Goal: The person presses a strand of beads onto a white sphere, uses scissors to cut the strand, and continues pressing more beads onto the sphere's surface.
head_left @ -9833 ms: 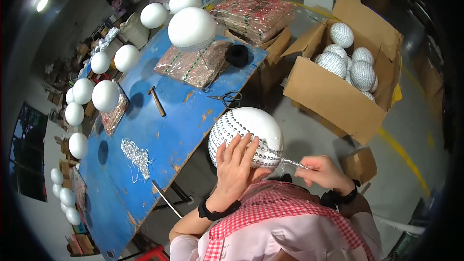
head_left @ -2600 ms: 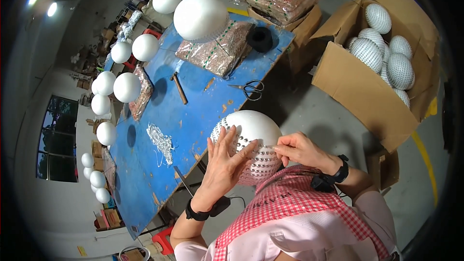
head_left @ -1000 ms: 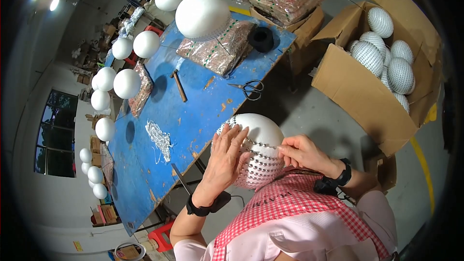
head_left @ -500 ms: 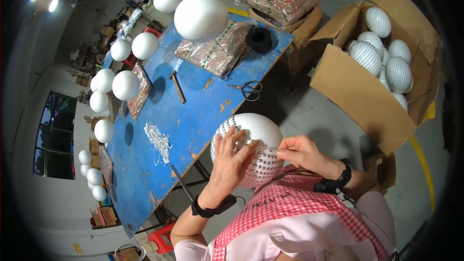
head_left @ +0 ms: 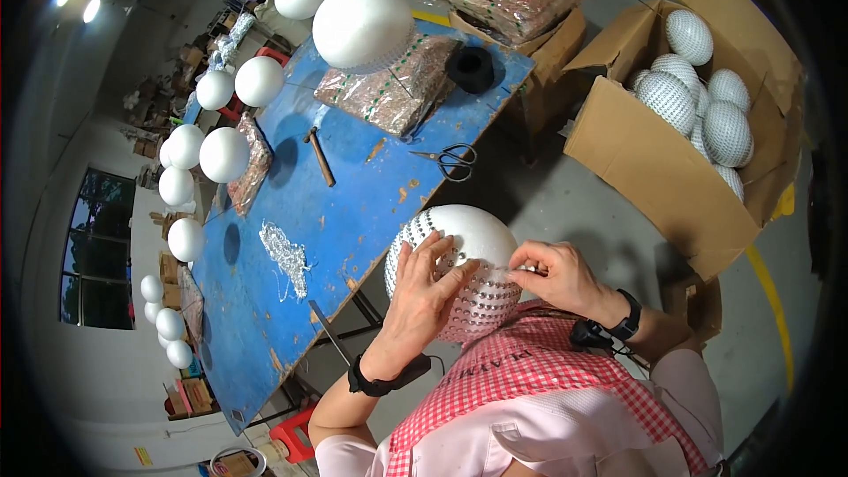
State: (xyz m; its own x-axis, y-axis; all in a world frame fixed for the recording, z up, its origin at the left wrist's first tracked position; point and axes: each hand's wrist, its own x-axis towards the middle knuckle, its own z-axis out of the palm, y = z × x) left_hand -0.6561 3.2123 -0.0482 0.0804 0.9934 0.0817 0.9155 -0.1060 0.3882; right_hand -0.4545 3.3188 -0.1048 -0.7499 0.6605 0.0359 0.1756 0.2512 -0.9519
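Note:
A white foam ball [head_left: 481, 231], egg-like in shape, rests against my red checked apron [head_left: 530, 362]. Rows of silvery rhinestones [head_left: 490, 296] wrap its lower part and left side, while the top is bare white. My left hand [head_left: 420, 291] lies over the ball's left side, fingers spread, thumb and fingertips touching the stones near the edge of the bare area. At the ball's right side, my right hand [head_left: 565, 281] pinches the end of a thin rhinestone strand, partly hidden by the fingers.
The blue table [head_left: 344, 230] ahead holds scissors [head_left: 455, 162], a hammer [head_left: 320, 157], a heap of silvery strands [head_left: 284, 256], a black roll [head_left: 473, 70] and several white balls [head_left: 362, 26] on sticks. At right, a cardboard box [head_left: 662, 181] contains several studded balls [head_left: 667, 102].
My right hand shifts slightly at the ball's right side, still pinching the strand. My left thumb and fingers slide a little along the stones. The view moves slightly.

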